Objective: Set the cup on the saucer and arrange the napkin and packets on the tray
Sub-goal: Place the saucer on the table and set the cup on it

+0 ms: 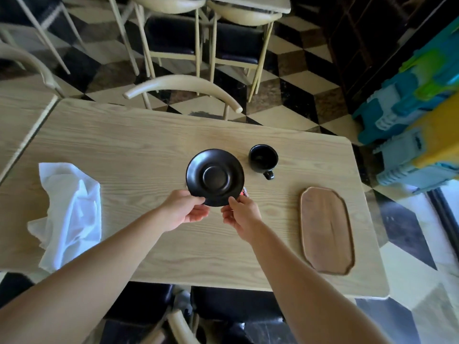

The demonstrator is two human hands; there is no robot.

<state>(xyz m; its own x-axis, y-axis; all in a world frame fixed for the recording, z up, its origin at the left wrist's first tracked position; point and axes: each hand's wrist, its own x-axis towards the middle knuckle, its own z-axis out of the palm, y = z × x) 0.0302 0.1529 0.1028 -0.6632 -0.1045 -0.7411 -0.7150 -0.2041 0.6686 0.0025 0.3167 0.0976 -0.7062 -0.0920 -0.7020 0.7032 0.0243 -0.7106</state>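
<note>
A matte black saucer is at the middle of the light wooden table. My left hand pinches its near rim on the left and my right hand pinches it on the right. The saucer seems tilted slightly toward me. A black cup stands upright just right of the saucer, handle toward me. A small red and white packet peeks out from under the saucer's right edge, mostly hidden. A crumpled white napkin lies at the table's left. An oblong brown wooden tray lies at the right.
A cream chair back is tucked at the table's far side, with more chairs and tables beyond. Another table abuts on the left. Colourful plastic panels stand at the right. A dark chair seat sits below the near edge.
</note>
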